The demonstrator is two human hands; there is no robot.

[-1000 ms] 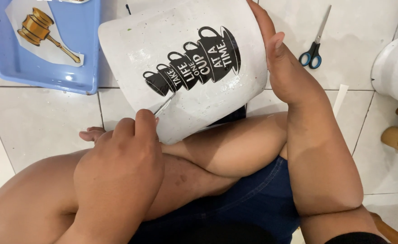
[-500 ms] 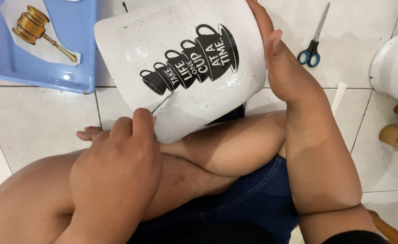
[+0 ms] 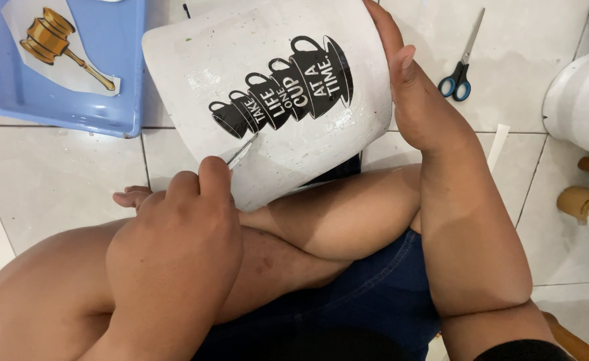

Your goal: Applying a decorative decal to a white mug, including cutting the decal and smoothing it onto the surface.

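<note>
**Blade tip on the cup decal**

The left hand (image 3: pixel 174 247) pinches a thin metal blade (image 3: pixel 242 151), fingers closed tight, its tip touching the black stacked-cups decal (image 3: pixel 287 83) on a large white round container (image 3: pixel 267 100). The right hand (image 3: pixel 418 100) grips the container's side, fingers curled around it, tilted above the crossed legs and the tiled floor (image 3: pixel 53 180)

I see my left hand (image 3: pixel 174 247) pressing a thin metal tool (image 3: pixel 242 151) against the white mug (image 3: pixel 267 87); my right hand (image 3: pixel 421 100) grips its far side.
</note>
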